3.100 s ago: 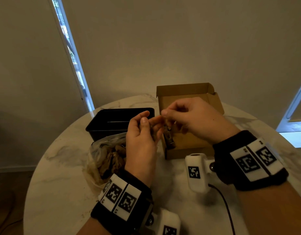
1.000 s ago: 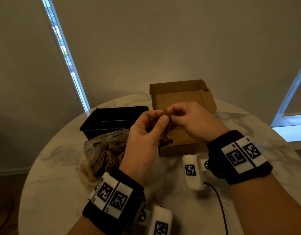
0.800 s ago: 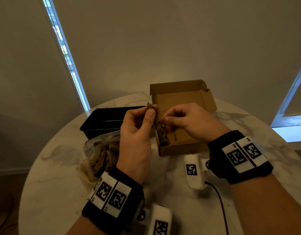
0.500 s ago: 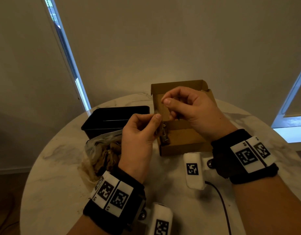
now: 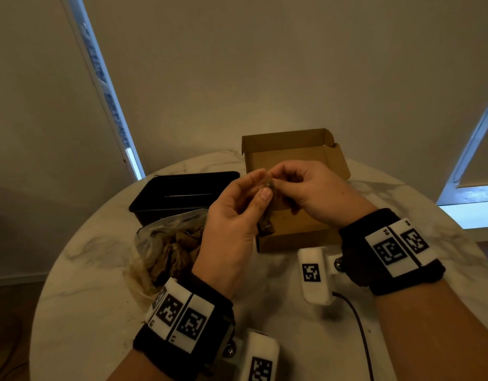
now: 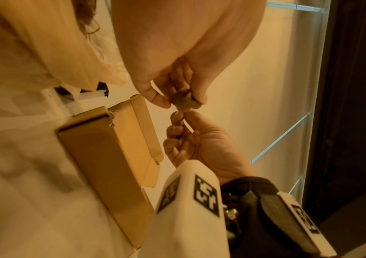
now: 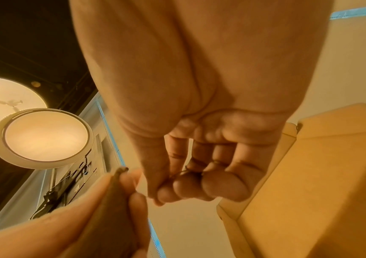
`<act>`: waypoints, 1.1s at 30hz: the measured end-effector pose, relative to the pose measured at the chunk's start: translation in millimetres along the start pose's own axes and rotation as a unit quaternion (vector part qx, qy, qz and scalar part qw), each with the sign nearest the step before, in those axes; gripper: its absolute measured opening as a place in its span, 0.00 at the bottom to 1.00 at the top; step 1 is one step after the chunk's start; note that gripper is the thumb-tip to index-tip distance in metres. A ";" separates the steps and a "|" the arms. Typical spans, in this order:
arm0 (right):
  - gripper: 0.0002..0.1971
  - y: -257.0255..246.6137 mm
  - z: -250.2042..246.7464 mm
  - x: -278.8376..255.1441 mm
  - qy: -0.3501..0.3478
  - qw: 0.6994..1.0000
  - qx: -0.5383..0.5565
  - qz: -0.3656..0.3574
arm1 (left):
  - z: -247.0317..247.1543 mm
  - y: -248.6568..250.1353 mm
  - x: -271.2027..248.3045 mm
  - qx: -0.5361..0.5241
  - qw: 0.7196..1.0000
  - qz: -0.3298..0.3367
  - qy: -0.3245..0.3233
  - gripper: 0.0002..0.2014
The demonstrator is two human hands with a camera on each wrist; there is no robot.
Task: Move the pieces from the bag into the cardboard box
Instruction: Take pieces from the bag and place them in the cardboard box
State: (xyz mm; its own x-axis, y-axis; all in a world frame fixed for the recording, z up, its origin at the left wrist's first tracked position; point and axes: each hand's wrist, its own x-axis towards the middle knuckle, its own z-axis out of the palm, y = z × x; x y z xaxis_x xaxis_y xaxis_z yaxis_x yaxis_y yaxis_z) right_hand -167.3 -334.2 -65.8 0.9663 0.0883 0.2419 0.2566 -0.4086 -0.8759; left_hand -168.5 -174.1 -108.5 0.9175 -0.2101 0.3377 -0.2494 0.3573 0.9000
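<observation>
Left hand (image 5: pixel 232 215) fingers pinch a brown piece (image 6: pixel 184 102) over the cardboard box (image 5: pixel 295 229); right hand (image 5: pixel 314 191) fingers pinch its wire, probably untangling before dropping.

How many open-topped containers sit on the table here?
2: the cardboard box behind the hands, and the black bin left of it. The bag lies beside them.

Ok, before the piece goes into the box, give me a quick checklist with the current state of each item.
1. Left hand grips the piece: ok.
2. Right hand pinches at the piece too, not yet let go: not ok.
3. Box open, flaps clear: ok.
4. Hands above the box: ok.
5. Room on the box floor: cannot tell, hands hide it.
6. Bag still holds pieces: ok.
</observation>
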 end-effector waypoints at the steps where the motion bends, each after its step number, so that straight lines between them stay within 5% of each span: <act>1: 0.06 0.9 -0.2 0.1 0.002 1.000 -0.004 0.003 | -1.2 -0.9 0.8 0.004 1.000 0.010 0.012 0.16; 13: 0.04 -6.0 -3.4 -2.7 -0.009 0.998 0.047 -0.051 | -14.0 -1.8 4.4 -0.042 0.988 0.041 0.145 0.08; 17: 0.03 -11.7 -0.9 -1.6 -0.009 0.991 0.047 -0.127 | -10.8 -5.7 5.4 -0.017 0.998 -0.015 0.065 0.09; 22: 0.03 1.2 -5.1 2.0 0.016 0.996 0.008 -0.084 | -1.8 -4.0 0.4 0.048 0.998 -0.036 -0.036 0.13; 30: 0.06 3.3 -6.6 -1.7 0.009 0.999 0.052 -0.011 | -3.0 -3.3 1.6 -0.018 1.000 -0.022 0.007 0.20; 33: 0.08 3.4 -7.8 -1.4 0.005 0.997 0.082 -0.004 | -6.4 -5.3 3.4 -0.026 0.998 -0.015 0.048 0.15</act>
State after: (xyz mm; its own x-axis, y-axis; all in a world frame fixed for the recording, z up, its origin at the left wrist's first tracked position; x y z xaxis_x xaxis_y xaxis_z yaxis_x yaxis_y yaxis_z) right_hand -167.9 -342.8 -65.9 0.9643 0.0805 0.2522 0.2645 -0.2532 -0.9305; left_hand -162.0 -170.9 -113.9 0.9502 -0.1339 0.2814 -0.2079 0.4004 0.8925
